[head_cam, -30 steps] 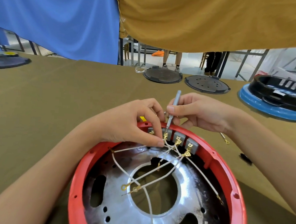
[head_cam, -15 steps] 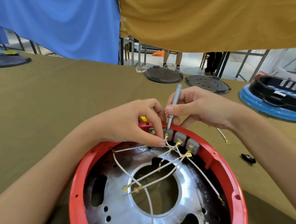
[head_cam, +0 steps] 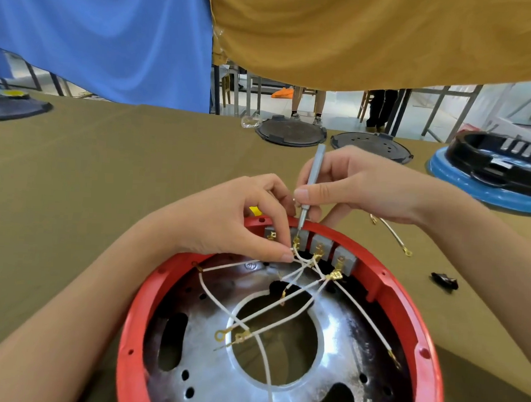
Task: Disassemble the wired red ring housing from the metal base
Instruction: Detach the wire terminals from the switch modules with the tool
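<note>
The red ring housing (head_cam: 284,326) is seen near the front edge of the worktop (head_cam: 87,190), around the metal base (head_cam: 222,375). Four grey terminal blocks (head_cam: 320,250) are counted on its far inner wall, with white wires (head_cam: 270,310) crossed over the base. One wire is pinched by the left hand (head_cam: 225,220) at the second block. A grey screwdriver (head_cam: 310,188) is gripped by the fingers (head_cam: 308,193) of the right hand (head_cam: 361,185), its tip at the same block. Two dark round lids (head_cam: 292,131) and a blue-rimmed housing (head_cam: 492,177) are placed farther away. Blue and ochre cloths are hung behind.

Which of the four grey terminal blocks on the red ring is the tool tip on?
The second grey terminal block from the left: the screwdriver tip sits at its brass connector; the other three are untouched.
</note>
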The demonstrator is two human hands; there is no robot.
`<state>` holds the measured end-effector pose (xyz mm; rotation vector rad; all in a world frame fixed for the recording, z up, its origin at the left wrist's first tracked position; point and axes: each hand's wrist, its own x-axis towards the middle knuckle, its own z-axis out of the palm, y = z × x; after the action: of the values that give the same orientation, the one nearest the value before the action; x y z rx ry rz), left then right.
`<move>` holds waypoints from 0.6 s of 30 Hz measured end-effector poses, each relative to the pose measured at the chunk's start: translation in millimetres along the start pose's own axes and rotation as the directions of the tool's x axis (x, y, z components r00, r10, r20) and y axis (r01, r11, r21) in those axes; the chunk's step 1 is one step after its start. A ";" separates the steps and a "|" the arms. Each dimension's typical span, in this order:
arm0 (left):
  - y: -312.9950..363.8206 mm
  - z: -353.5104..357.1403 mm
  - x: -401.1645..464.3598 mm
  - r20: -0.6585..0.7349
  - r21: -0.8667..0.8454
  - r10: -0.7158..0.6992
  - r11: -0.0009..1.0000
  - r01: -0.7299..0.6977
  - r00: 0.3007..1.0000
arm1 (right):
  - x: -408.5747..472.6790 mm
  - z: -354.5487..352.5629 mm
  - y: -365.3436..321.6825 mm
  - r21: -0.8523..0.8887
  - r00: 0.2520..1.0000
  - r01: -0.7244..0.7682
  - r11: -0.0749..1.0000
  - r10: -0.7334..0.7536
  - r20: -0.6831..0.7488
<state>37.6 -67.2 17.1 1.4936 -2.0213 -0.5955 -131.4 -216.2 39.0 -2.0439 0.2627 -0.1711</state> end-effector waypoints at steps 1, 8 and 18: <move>0.2 0.0 -0.1 -0.004 0.001 0.002 1.000 -0.002 1.000 | -1.4 1.2 -5.0 -0.051 1.000 0.024 0.998 -0.025 -0.012; 1.2 0.8 0.1 -0.006 0.007 0.004 1.000 -0.004 1.000 | 0.0 3.1 -4.1 -0.042 1.000 0.005 0.999 -0.005 -0.010; 2.0 1.2 -0.1 0.003 0.017 -0.008 1.000 0.008 1.000 | 6.6 2.9 14.9 0.224 0.987 -0.125 0.967 0.098 0.126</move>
<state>35.3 -66.5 17.5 1.5122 -2.0285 -0.5860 -126.0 -222.1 24.5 -1.7953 0.2726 -0.0133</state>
